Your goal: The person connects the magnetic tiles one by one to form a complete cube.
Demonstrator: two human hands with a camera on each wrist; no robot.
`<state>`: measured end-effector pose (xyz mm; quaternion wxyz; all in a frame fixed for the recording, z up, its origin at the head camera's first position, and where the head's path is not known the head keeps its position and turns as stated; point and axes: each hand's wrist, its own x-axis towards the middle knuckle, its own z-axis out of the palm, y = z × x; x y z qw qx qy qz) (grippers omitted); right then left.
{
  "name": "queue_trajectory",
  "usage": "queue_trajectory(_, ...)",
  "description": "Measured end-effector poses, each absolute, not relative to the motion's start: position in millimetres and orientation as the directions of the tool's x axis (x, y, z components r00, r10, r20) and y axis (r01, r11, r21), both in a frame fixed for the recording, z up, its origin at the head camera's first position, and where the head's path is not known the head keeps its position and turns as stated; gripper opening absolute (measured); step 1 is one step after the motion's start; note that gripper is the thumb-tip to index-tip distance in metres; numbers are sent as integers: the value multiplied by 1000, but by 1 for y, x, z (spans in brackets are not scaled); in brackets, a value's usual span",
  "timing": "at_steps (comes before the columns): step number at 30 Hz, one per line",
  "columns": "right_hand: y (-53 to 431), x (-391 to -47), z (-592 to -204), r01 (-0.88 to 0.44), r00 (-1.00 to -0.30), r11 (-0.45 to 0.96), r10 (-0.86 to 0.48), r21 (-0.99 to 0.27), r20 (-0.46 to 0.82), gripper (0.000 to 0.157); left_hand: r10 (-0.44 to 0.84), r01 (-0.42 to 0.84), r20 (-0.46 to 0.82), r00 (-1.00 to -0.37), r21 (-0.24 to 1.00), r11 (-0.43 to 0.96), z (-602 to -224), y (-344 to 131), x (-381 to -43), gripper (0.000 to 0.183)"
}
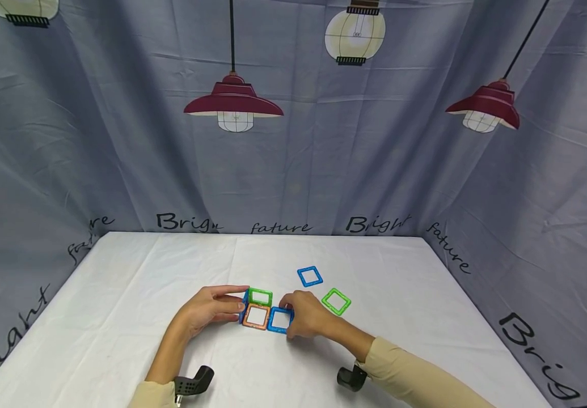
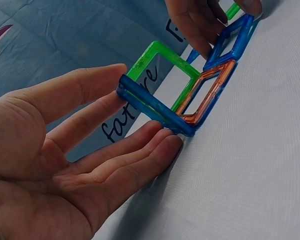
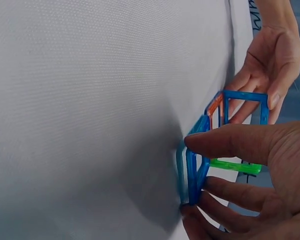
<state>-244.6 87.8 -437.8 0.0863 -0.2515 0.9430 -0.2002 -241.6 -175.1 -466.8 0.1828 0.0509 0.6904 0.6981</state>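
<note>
On the white table [image 1: 119,317], my left hand [image 1: 210,310] rests straight-fingered against an upright blue tile [image 2: 152,105] beside the flat orange tile [image 1: 256,317] and raised green tile [image 1: 260,297], while my right hand [image 1: 305,314] pinches another blue tile [image 1: 279,320].

Six square magnetic frames are lying or standing on the white table [image 1: 119,294]: three blue, two green and one orange. Four are joining in one cluster [image 1: 262,311]; one blue frame [image 1: 309,276] and one green frame [image 1: 336,301] are lying apart. Two hands are showing.
</note>
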Motion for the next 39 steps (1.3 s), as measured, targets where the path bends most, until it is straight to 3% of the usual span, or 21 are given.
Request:
queue_trajectory(21, 87, -246, -431, -450, -847, 781, -527, -434, -71, 53, 330, -183, -178, -927, 983, 15, -468, -176, -244, 58)
queue_trajectory(39, 80, -243, -417, -350, -872, 679, -487, -645, -40, 66, 342, -191, -181, -922, 981, 3, -470, -176, -243, 60)
